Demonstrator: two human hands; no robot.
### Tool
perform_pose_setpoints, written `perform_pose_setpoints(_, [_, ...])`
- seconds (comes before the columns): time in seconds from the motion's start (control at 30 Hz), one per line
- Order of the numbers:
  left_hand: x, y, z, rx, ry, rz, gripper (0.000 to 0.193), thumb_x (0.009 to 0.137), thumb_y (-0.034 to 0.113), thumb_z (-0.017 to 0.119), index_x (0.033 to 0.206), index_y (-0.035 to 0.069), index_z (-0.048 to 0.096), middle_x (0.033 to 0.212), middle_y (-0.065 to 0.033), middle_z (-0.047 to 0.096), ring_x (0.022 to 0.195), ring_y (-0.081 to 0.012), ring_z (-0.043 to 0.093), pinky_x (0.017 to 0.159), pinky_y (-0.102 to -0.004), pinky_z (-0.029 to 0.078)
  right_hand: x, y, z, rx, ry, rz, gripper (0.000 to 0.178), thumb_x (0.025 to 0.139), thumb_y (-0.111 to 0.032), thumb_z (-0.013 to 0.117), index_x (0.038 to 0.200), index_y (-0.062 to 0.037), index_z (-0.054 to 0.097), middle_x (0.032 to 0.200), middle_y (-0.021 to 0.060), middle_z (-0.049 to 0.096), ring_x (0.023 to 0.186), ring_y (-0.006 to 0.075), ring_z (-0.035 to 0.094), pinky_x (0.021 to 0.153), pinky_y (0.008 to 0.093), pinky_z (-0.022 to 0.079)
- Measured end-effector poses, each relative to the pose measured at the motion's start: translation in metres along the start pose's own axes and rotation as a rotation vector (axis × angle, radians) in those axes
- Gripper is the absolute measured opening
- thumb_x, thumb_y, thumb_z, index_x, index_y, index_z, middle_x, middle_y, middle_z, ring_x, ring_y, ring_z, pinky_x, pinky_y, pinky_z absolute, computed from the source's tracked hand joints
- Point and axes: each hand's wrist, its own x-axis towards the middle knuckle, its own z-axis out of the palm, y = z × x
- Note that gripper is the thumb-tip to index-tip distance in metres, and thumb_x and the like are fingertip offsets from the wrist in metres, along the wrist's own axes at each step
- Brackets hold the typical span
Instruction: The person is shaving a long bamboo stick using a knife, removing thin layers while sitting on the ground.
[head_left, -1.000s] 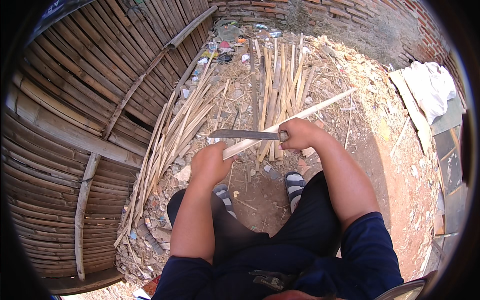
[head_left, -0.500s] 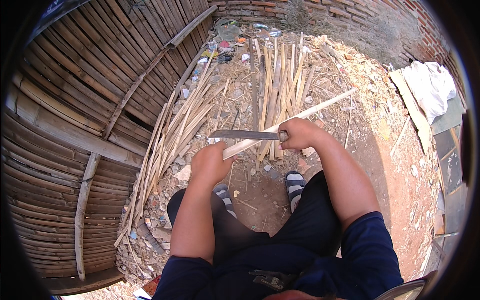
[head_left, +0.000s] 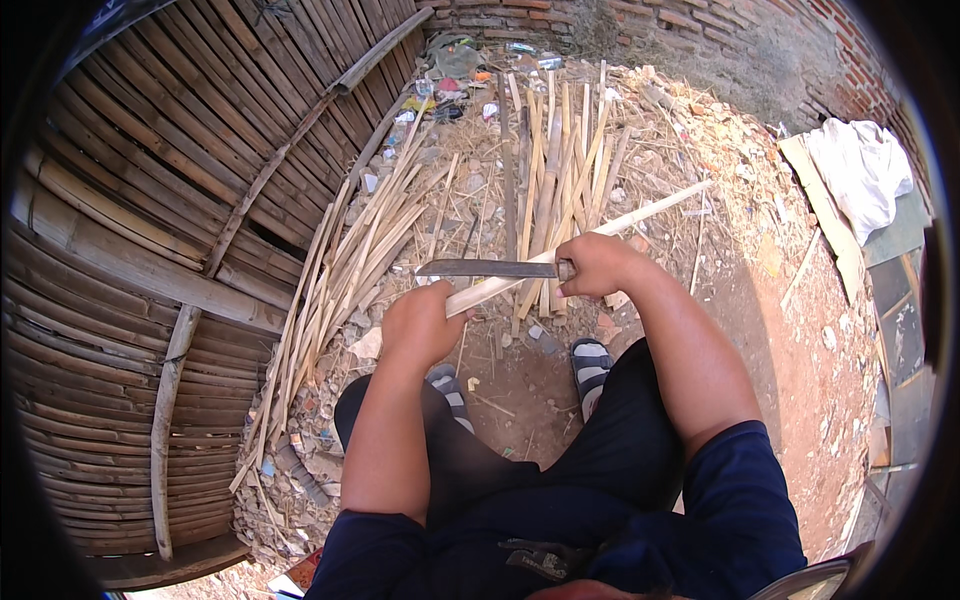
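My left hand [head_left: 417, 322] is closed round the near end of a long pale bamboo strip [head_left: 640, 214], which slants up and away to the right. The handle of a machete [head_left: 490, 269] is gripped in my right hand [head_left: 595, 266]. Its dark, broad blade points left and lies across the strip, between my two hands. The strip passes under or beside my right hand; whether those fingers also touch it I cannot tell. Both hands are held out in front of my knees.
Split bamboo strips [head_left: 345, 270] lie along the slatted bamboo wall [head_left: 150, 130] on the left. Ahead lies another pile of bamboo pieces [head_left: 548, 180] on rubble and straw. A white sack [head_left: 855, 175] and boards [head_left: 825, 215] are at the right. A brick wall [head_left: 690, 40] closes the back.
Almost nothing differs. My hands, the machete and the bamboo strip keep nearly the same position, with only a very slight shift of the right hand.
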Motion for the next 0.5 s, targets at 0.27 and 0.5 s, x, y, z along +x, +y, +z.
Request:
perform_pose_setpoints(0.27, [0.0011,-0.0006,0.0005,0.012,-0.03,-0.017,0.034,0.088,0.041,0.084,0.105,0.011,0.079,0.095,-0.0163,0.078,0.094,-0.0398,0.074,0.082,-0.0504,0.057,0.0012,0.0034,0.003,-0.031,0.031,-0.054,0.049,0.082,-0.035,0.088,0.115,-0.0009,0.076,0.106,0.0229,0.077,0.105,0.041,0.074,0.094,0.0473,0.057])
perform_pose_setpoints(0.5, [0.0004,0.0013,-0.0012,0.001,-0.034,-0.031,0.035,0.088,0.041,0.084,0.106,0.011,0.079,0.096,-0.016,0.078,0.094,-0.0393,0.075,0.082,-0.05,0.057,0.0,0.0012,0.0001,0.0,0.01,-0.034,0.051,0.082,-0.035,0.088,0.118,-0.001,0.076,0.106,0.0228,0.077,0.104,0.0399,0.074,0.094,0.0467,0.057])
